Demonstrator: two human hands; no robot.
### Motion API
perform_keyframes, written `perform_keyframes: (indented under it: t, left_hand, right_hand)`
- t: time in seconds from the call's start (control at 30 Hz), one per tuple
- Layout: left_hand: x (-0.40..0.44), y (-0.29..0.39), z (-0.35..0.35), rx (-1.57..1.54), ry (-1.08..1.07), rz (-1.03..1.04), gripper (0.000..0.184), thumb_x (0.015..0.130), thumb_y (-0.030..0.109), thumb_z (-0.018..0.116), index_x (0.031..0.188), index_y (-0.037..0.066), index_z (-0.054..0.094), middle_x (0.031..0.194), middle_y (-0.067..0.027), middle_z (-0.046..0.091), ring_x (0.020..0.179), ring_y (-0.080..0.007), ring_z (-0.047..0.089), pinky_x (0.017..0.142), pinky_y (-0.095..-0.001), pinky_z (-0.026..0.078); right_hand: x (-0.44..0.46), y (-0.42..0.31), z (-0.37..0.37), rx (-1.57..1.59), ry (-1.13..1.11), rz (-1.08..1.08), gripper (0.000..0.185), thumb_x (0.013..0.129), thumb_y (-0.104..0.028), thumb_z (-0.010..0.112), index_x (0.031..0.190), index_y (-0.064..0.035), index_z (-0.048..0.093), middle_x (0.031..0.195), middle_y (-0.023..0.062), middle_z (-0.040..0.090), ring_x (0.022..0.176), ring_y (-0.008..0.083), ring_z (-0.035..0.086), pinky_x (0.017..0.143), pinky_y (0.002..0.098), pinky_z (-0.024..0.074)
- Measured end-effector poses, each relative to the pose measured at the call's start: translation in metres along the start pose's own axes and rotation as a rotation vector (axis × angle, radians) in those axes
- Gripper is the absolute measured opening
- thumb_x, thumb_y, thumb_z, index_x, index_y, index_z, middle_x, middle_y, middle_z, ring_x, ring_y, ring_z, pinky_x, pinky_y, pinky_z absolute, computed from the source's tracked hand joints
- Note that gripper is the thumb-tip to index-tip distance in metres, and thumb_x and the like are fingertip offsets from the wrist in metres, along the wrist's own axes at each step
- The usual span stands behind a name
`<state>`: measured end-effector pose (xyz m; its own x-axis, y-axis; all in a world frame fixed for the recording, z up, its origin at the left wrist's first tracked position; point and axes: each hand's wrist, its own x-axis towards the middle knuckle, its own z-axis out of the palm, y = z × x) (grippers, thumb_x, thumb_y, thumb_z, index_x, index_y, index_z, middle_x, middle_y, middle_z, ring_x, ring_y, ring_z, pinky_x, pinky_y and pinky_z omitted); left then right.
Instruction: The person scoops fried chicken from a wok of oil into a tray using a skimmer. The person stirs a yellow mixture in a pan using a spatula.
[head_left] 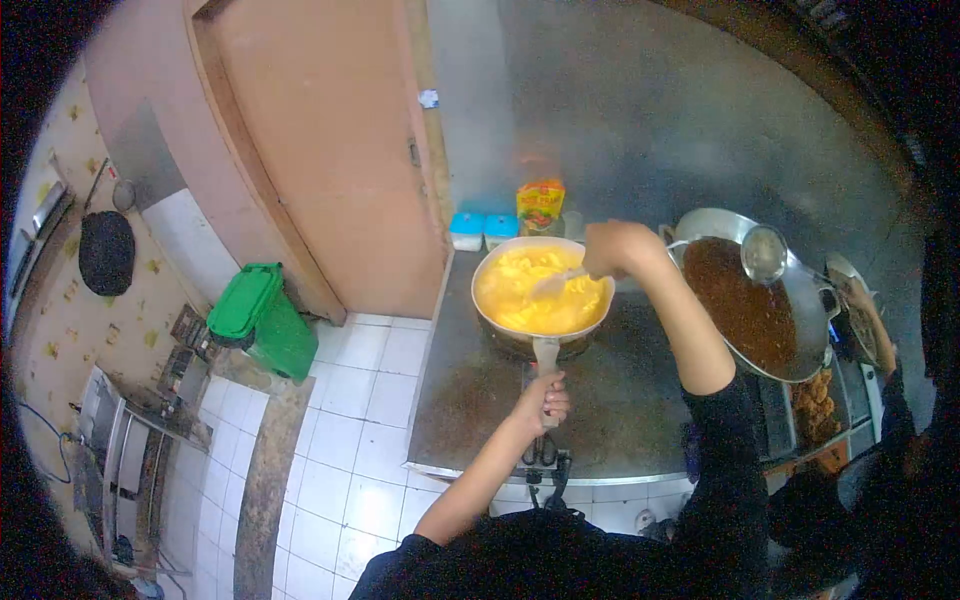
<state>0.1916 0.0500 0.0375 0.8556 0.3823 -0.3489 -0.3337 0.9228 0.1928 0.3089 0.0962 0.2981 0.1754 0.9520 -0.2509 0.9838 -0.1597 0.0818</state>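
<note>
My left hand (543, 403) is closed around the pale handle (546, 355) of a pan on the dark counter. Yellow food, like egg, fills the pan (480, 305). Above the pan's right side, my right hand (617, 249) is closed on a pale spatula (556, 284), whose blade rests in the yellow food (530, 308). Behind the pan stand two blue-lidded containers (467, 230) and a yellow packet (540, 206).
To the right, a large wok (718, 222) holds brown oil, with a strainer (764, 254) over it. Fried food (817, 408) lies beyond, near a co-worker's arm (872, 318). A green bin (262, 318) stands on the floor at left.
</note>
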Motion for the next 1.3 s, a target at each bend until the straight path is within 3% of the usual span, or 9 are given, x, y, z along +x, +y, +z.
perform_keyframes:
  t: [0.07, 0.13, 0.23, 0.3, 0.73, 1.03, 1.1, 1.3]
  left_hand:
    - [-0.002, 0.000, 0.003, 0.008, 0.029, -0.007, 0.025, 0.076, 0.024, 0.049, 0.057, 0.016, 0.036, 0.041, 0.0068, 0.026, 0.032, -0.0047, 0.023, 0.030, -0.0183, 0.019]
    - [-0.003, 0.001, 0.007, 0.022, 0.054, -0.010, 0.025, 0.076, 0.024, 0.048, 0.057, 0.016, 0.035, 0.041, 0.0069, 0.026, 0.032, -0.0047, 0.022, 0.030, -0.0183, 0.019]
    - [-0.004, 0.000, 0.009, -0.004, 0.084, -0.017, 0.025, 0.078, 0.025, 0.048, 0.058, 0.015, 0.036, 0.040, 0.0070, 0.027, 0.031, -0.0037, 0.023, 0.028, -0.0176, 0.020]
    - [-0.006, 0.000, 0.010, 0.044, 0.095, 0.002, 0.025, 0.077, 0.025, 0.047, 0.056, 0.016, 0.035, 0.040, 0.0072, 0.024, 0.032, -0.0045, 0.021, 0.030, -0.0186, 0.018]
    - [-0.008, -0.001, 0.011, 0.035, 0.112, 0.015, 0.025, 0.077, 0.026, 0.048, 0.058, 0.016, 0.035, 0.042, 0.0072, 0.025, 0.032, -0.0042, 0.022, 0.030, -0.0186, 0.018]
    - [-0.007, -0.002, 0.010, 0.080, 0.086, 0.067, 0.024, 0.076, 0.026, 0.049, 0.059, 0.016, 0.036, 0.042, 0.0073, 0.027, 0.033, -0.0040, 0.023, 0.031, -0.0188, 0.019]
    - [-0.007, -0.002, 0.011, 0.086, 0.122, 0.059, 0.023, 0.076, 0.026, 0.049, 0.059, 0.016, 0.037, 0.042, 0.0073, 0.026, 0.033, -0.0040, 0.023, 0.031, -0.0189, 0.019]
    - [-0.001, -0.001, 0.002, 0.092, 0.034, 0.049, 0.024, 0.076, 0.028, 0.051, 0.060, 0.016, 0.037, 0.042, 0.0065, 0.027, 0.032, -0.0044, 0.023, 0.031, -0.0189, 0.020]
  right_hand:
    - [-0.013, 0.001, 0.010, -0.044, 0.039, -0.102, 0.020, 0.057, -0.012, 0.053, 0.070, 0.0012, 0.059, 0.064, 0.0144, 0.059, 0.059, 0.0228, 0.059, 0.053, 0.0334, 0.0459]
    - [-0.022, -0.002, 0.016, -0.095, -0.040, -0.169, 0.022, 0.059, -0.013, 0.051, 0.074, 0.0007, 0.059, 0.064, 0.0136, 0.059, 0.057, 0.0225, 0.059, 0.052, 0.0330, 0.0464]
    - [-0.011, -0.011, 0.042, -0.104, -0.085, -0.122, 0.024, 0.061, -0.015, 0.051, 0.078, -0.0001, 0.058, 0.071, 0.0145, 0.059, 0.063, 0.0230, 0.059, 0.057, 0.0330, 0.0466]
    - [0.008, -0.015, 0.064, -0.066, -0.047, -0.087, 0.032, 0.059, -0.018, 0.056, 0.089, -0.0078, 0.059, 0.092, 0.0120, 0.057, 0.082, 0.0244, 0.056, 0.067, 0.0362, 0.0447]
    - [0.065, -0.017, 0.059, -0.007, -0.041, -0.036, 0.029, 0.066, -0.020, 0.050, 0.088, -0.0048, 0.058, 0.090, 0.0135, 0.057, 0.083, 0.0241, 0.056, 0.068, 0.0347, 0.0444]
    - [0.120, -0.004, 0.066, 0.119, -0.054, 0.061, 0.027, 0.064, -0.012, 0.051, 0.089, -0.0042, 0.058, 0.092, 0.0123, 0.057, 0.084, 0.0245, 0.056, 0.069, 0.0346, 0.0441]
    - [0.125, 0.004, 0.072, 0.151, 0.090, 0.016, 0.017, 0.058, -0.008, 0.054, 0.070, 0.0021, 0.058, 0.065, 0.0154, 0.059, 0.052, 0.0221, 0.058, 0.050, 0.0336, 0.0447]
    - [0.116, 0.018, 0.053, 0.210, 0.097, 0.026, 0.016, 0.057, -0.010, 0.057, 0.069, 0.0005, 0.059, 0.061, 0.0132, 0.059, 0.054, 0.0215, 0.059, 0.049, 0.0342, 0.0449]
